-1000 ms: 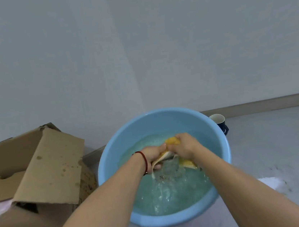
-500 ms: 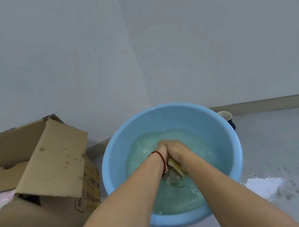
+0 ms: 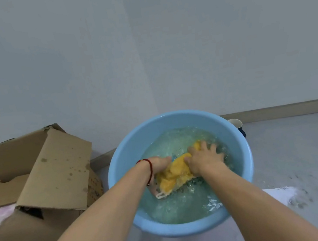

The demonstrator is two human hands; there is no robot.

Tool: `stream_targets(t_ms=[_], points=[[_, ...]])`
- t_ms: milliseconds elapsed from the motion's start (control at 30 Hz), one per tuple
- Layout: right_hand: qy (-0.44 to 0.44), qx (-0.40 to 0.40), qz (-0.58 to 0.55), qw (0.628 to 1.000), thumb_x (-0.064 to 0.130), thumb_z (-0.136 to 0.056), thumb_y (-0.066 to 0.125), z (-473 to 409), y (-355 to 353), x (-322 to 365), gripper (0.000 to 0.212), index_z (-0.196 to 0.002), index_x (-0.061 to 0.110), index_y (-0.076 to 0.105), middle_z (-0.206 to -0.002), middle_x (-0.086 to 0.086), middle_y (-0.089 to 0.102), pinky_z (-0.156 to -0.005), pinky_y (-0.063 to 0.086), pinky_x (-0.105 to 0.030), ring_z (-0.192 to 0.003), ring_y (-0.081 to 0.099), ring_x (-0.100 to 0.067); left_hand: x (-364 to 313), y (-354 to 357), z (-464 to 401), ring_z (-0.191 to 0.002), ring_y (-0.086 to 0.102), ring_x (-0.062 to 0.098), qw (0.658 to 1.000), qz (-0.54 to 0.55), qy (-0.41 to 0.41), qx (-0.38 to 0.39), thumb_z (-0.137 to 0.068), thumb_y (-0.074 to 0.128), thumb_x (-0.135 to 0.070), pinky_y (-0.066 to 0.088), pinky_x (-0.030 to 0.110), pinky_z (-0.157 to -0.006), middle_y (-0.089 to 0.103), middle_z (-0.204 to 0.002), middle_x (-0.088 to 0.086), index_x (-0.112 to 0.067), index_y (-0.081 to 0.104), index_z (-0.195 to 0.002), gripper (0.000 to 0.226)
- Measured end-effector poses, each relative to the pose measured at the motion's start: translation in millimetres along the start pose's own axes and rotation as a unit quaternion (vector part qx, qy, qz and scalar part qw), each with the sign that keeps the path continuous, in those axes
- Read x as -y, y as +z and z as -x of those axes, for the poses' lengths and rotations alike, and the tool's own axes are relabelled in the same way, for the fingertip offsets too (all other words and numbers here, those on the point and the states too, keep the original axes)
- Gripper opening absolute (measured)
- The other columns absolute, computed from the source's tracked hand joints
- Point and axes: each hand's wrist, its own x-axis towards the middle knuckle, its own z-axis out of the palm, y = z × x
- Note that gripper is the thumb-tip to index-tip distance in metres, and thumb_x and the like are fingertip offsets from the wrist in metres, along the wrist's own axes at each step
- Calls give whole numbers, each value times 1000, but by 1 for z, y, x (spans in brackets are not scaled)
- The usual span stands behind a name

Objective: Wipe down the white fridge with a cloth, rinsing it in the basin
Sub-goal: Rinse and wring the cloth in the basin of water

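A light blue basin (image 3: 119, 177) of churning water stands on the floor in front of me. A yellow cloth (image 3: 177, 173) with a white edge lies half under the water in its middle. My left hand (image 3: 159, 163), with a red string on the wrist, grips the cloth's left side, and its fingers are hidden under the fabric. My right hand (image 3: 205, 158) presses down on the cloth's right side with fingers spread. No fridge is in view.
An open cardboard box (image 3: 40, 175) with a stained flap stands close to the left of the basin. A dark blue cup (image 3: 236, 124) sits behind the basin's right rim by the wall's skirting. A wet white patch (image 3: 281, 195) lies on the grey floor to the right.
Both hands were bunched together squeezing the cloth above the water. Now they have moved apart and pushed the cloth, spread out, down into the water, with the right hand's fingers splayed.
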Motion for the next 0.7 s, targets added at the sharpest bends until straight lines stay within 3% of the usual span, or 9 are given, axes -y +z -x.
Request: stream_targets(t_ms=[100, 167, 233, 333, 400, 500, 567, 633, 700], points=[[65, 50, -107, 991, 52, -103, 31, 2, 15, 21, 55, -155, 33, 32, -168, -12, 11, -115, 28, -59, -147, 22, -45, 6, 21, -43, -125, 58, 30, 996, 48, 24, -69, -74, 25, -78, 47, 51, -107, 58, -141, 12, -14, 56, -138, 96], [75, 69, -212, 972, 53, -100, 32, -5, 18, 31, 58, -149, 24, 43, -159, -12, 36, -114, 32, -52, -141, 39, -39, 2, 44, -1, -80, 71, 24, 992, 126, 3, -34, -95, 24, -67, 62, 31, -71, 71, -94, 18, -1, 65, -105, 78], [84, 92, -347, 929, 55, -84, 39, -8, 20, 35, 67, -131, 12, 62, -132, -15, 64, -109, 48, -48, -121, 62, -35, 2, 55, 11, -36, 55, 17, 985, 162, 57, 8, -108, 26, -42, 41, 12, -36, 57, -54, 13, -5, 53, -76, 55], [103, 44, -503, 857, 55, -77, 58, -1, 20, 32, 56, -104, 9, 72, -106, -17, 73, -86, 62, -46, -96, 72, -36, -6, 52, 12, -37, 44, 15, 982, 161, 99, -26, -109, 32, -24, 31, 12, -40, 43, -57, 8, -14, 41, -72, 40], [60, -7, -443, 894, 58, -85, 62, 8, 11, 28, 52, -108, 13, 74, -109, -15, 72, -89, 59, -42, -100, 70, -35, -4, 42, 11, -32, 40, 13, 984, 153, 75, -40, -109, 35, -28, 29, 12, -38, 44, -44, 4, -17, 43, -70, 41], [-32, -30, -201, 979, 53, -98, 52, 9, -4, 19, 42, -115, 19, 71, -115, -15, 69, -85, 48, -36, -108, 64, -36, 1, 28, 29, -19, 29, 9, 994, 103, 40, 4, -106, 36, -51, 21, 8, -29, 38, -32, 0, -15, 42, -64, 56], [-77, -75, -39, 993, 47, -103, 43, 9, -11, 15, 42, -124, 18, 64, -128, -15, 61, -83, 42, -40, -117, 59, -38, 6, 16, 28, -22, 33, 10, 994, 99, 34, 19, -104, 47, -46, 25, 11, -28, 41, -36, 1, -13, 45, -69, 48], [-84, -120, 65, 987, 45, -105, 37, 8, -9, 14, 44, -132, 17, 57, -139, -14, 44, -84, 41, -43, -125, 48, -37, 9, 5, 26, -39, 55, 16, 997, 69, 32, 6, -99, 63, -35, 48, 21, -39, 61, -57, 7, -7, 56, -90, 31], [-47, -106, 106, 988, 40, -105, 35, 8, 4, 14, 46, -140, 17, 52, -152, -14, 27, -93, 45, -48, -137, 31, -37, 11, 2, 20, -86, 72, 31, 997, -22, 37, -72, -91, 68, -32, 62, 44, -75, 71, -105, 12, -7, 62, -120, 39]])
